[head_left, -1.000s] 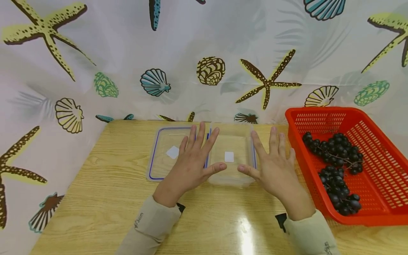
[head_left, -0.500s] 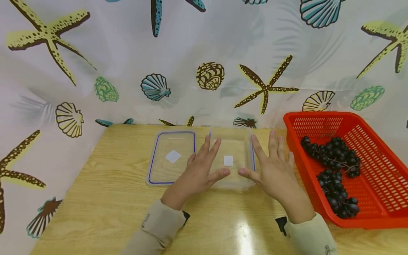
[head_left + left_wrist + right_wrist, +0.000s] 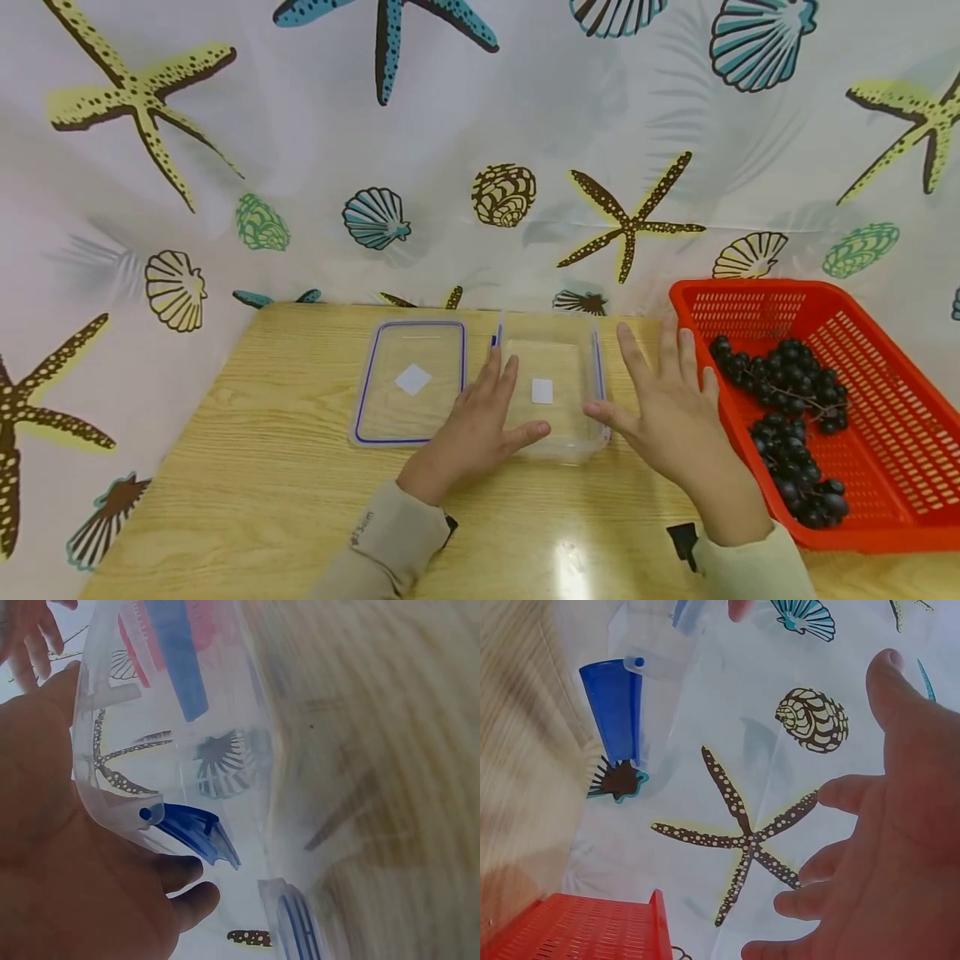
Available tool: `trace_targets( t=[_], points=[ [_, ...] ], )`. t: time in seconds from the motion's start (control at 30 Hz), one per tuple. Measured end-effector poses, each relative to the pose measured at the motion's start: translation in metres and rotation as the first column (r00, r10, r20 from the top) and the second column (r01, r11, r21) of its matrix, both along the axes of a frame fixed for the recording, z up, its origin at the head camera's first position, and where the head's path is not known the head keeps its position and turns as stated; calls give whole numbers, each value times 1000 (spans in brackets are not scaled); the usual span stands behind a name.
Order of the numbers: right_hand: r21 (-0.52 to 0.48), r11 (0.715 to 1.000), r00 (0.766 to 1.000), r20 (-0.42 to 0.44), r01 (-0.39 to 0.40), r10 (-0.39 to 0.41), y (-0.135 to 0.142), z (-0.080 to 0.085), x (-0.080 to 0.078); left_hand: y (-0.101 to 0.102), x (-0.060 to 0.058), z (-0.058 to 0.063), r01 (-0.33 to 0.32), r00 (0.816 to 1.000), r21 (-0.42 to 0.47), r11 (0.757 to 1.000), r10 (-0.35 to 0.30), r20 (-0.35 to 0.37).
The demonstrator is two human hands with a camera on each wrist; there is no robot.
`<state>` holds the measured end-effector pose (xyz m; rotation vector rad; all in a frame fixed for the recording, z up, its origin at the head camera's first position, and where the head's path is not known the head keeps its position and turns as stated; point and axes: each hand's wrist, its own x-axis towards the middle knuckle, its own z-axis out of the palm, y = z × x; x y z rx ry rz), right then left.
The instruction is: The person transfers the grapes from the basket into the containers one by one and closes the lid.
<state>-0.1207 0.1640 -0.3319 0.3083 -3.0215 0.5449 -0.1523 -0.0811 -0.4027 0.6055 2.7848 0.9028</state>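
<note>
A clear plastic food container (image 3: 562,452) with blue side clips stands on the wooden table, a white square label showing at its bottom. My left hand (image 3: 480,427) is at the container's left side, fingers extended over that edge and thumb pointing across the front. The left wrist view shows this hand's fingers (image 3: 196,904) close to the clear wall and a blue clip (image 3: 196,829). My right hand (image 3: 678,421) hovers between container and basket, fingers spread, holding nothing. Flat on the table to the left lies the blue-edged clear lid (image 3: 442,350).
A red plastic basket (image 3: 885,540) stands at the right, with bunches of dark grapes (image 3: 798,375) along its left half. Behind the table hangs a white cloth (image 3: 450,108) printed with starfish and shells. Wooden tabletop (image 3: 247,483) extends to the left and front.
My right hand has shifted right, away from the container towards the basket. My left hand has moved right and nearer my body, uncovering more of the lid. The head view has tilted up slightly.
</note>
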Motion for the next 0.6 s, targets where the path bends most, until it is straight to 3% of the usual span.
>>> trace_targets(
  t=[0.6],
  points=[
    [47, 998, 999, -26, -45, 47, 18, 39, 32, 3, -2, -2, -48, 998, -51, 998, 50, 30]
  ],
)
